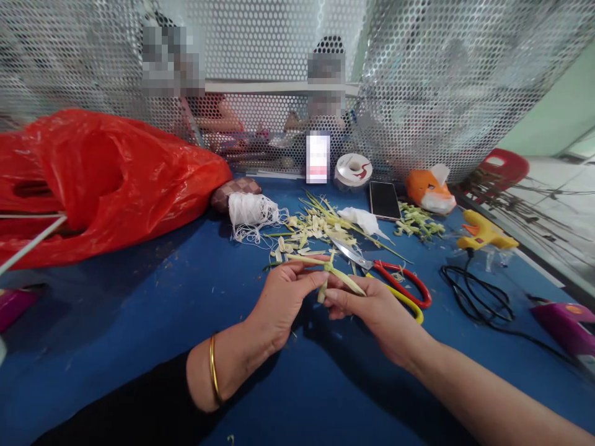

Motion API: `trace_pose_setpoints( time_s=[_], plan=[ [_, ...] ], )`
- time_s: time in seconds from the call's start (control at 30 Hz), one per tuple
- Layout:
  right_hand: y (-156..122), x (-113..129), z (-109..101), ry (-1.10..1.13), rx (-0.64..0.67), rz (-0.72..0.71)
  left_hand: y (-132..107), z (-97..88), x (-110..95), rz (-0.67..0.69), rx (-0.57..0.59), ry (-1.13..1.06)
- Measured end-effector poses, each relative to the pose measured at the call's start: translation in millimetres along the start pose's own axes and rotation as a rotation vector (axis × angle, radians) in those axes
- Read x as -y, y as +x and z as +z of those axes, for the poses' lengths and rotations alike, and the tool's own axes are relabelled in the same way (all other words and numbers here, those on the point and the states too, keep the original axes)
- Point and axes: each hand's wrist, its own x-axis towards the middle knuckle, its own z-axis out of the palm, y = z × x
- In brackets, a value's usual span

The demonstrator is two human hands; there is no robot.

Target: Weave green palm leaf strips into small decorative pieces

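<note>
Between my two hands are pale green leaf strips (344,280), folded over one another into a small knot. My left hand (289,291) pinches the knot from the left, thumb on top. From the right, my right hand (360,303) is closed on the strips, with one strip lying across its fingers. Short ends stick out above and below the knot. Just beyond my right hand lie scissors (403,282) with red and yellow handles, blades apart and pointing away to the left. Leaf scraps (320,226) are scattered past my fingertips.
A red plastic bag (106,186) fills the left side, beside white string (251,214). Toward the back are a ribbon roll (353,170), a phone (385,200), small folded green pieces (421,222) and an orange tissue pack (430,191). A yellow glue gun (486,232) trails black cable at right.
</note>
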Motion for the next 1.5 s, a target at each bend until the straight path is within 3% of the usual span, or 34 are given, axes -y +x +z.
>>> trace_pose_setpoints(
  time_s=[0.23, 0.6, 0.77, 0.93, 1.0, 1.17, 1.33, 1.5],
  plan=[
    [-0.6, -0.7, 6.1, 0.027, -0.058, -0.069, -1.9, 4.1, 4.7, -0.015, -0.025, -0.05],
    [1.1, -6.2, 4.5, -0.121, 0.04, -0.148, -2.0, 4.4, 5.2, -0.043, -0.073, -0.059],
    [-1.8, 3.7, -5.0, -0.382, 0.017, -0.221, 0.5, 0.5, -0.5, -0.054, -0.067, -0.015],
    [-3.8, 10.6, -12.3, -0.35, -0.003, -0.249, -0.3, -2.7, -1.7, -0.059, -0.024, 0.014],
    [-3.8, 7.4, -12.1, -0.454, -0.024, -0.285, -0.2, -2.2, -0.6, -0.047, -0.041, 0.071],
    [-6.5, -0.2, -9.2, -0.872, -0.07, -0.521, 1.5, 0.7, 3.0, 0.037, -0.106, 0.185],
    [-9.4, 0.6, -3.8, -1.01, 0.0, -0.721, 2.1, 1.7, 5.5, 0.076, -0.131, 0.195],
    [-9.6, 0.5, -5.9, -0.998, -0.047, -0.677, 5.6, -2.6, 0.3, 0.076, -0.098, 0.255]
  ],
)
